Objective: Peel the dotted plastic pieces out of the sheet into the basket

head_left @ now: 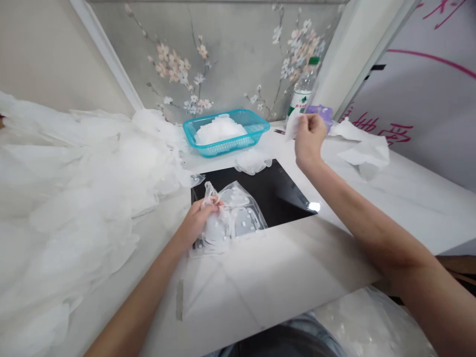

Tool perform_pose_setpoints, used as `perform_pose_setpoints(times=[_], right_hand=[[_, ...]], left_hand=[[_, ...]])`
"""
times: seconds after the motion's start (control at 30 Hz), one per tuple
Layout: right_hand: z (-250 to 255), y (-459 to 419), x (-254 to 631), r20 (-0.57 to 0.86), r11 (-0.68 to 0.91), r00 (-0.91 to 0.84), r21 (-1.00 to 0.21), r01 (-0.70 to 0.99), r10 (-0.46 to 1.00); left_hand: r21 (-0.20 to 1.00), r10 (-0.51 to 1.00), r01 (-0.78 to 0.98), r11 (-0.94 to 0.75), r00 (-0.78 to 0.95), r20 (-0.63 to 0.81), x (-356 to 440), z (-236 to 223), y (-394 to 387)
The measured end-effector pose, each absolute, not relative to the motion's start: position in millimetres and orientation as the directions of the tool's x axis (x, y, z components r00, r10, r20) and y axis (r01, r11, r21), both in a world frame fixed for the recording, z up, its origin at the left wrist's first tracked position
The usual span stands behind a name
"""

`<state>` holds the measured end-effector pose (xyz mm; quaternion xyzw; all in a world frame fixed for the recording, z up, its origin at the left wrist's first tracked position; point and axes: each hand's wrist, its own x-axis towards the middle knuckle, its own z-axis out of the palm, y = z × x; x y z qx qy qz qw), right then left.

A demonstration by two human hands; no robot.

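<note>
My left hand (196,223) grips a gathered fold of clear dotted film (240,210), which lies crumpled on a black panel (256,191). I cannot tell whether the film is plastic or sheer fabric. Raised above the table's far side, my right hand (310,139) is closed around a thin white piece (292,126), probably tissue or sheer cloth. Its fingers hide most of that piece. A small white puff of similar material (253,162) lies at the panel's far edge, between my hands.
A turquoise plastic basket (256,130) holds white material. Behind my right hand stand a water bottle (303,89) and a purple packet (320,115). Crumpled white sheets (366,153) lie to the right. A large white layered fabric mass (74,198) covers the left side.
</note>
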<state>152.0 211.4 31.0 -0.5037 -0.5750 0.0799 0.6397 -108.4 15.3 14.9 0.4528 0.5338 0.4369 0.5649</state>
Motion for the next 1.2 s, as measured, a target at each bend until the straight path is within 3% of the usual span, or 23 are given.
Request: perform_pose_setpoints(times=[0.07, 0.13, 0.2, 0.27, 0.33, 0.43, 0.6, 0.77, 0.97, 1.1, 1.2], right_hand=[[29, 196, 137, 0.641, 0.466, 0.247, -0.724, 0.509, 0.726], [28, 176, 113, 0.563, 0.478, -0.028, -0.675, 0.562, 0.826], [29, 155, 92, 0.432, 0.549, -0.341, -0.605, 0.577, 0.835], [34, 135, 78, 0.451, 0.673, -0.5, -0.536, 0.51, 0.739], [44, 118, 73, 0.428, 0.802, -0.709, -0.494, 0.336, 0.561], [56, 103, 73, 0.326, 0.856, -0.862, -0.473, 0.207, 0.389], [54, 98, 70, 0.274, 0.867, -0.876, -0.425, 0.26, 0.397], [45, 96, 66, 0.317, 0.876, -0.851, -0.389, 0.286, 0.419], [47, 93, 67, 0.316, 0.848, -0.869, -0.495, 0.191, 0.38], [47, 89, 63, 0.347, 0.832, -0.82, -0.495, 0.253, 0.455], [49, 94, 65, 0.445, 0.79, -0.683, -0.515, 0.333, 0.579]], left_hand=[[0.976, 0.98, -0.09, 0.199, 0.021, -0.198, -108, 14, 17], [0.979, 0.981, -0.087, 0.186, -0.038, -0.19, -107, 14, 18], [0.986, 0.979, -0.001, 0.168, -0.116, -0.167, -105, 14, 17], [0.989, 0.981, 0.054, 0.137, -0.146, -0.128, -104, 14, 16], [0.993, 0.982, 0.034, 0.112, -0.154, -0.106, -104, 14, 16], [0.991, 0.965, -0.033, 0.129, -0.228, -0.133, -104, 15, 16], [0.984, 0.931, -0.117, 0.137, -0.324, -0.168, -104, 21, 17], [0.993, 0.975, 0.042, 0.108, -0.199, -0.098, -105, 20, 14], [0.99, 0.98, 0.108, 0.093, -0.187, -0.072, -106, 18, 12], [0.983, 0.993, 0.173, 0.066, -0.107, -0.048, -103, 27, 11], [0.975, 0.999, 0.217, 0.043, -0.009, -0.042, -101, 31, 10]])
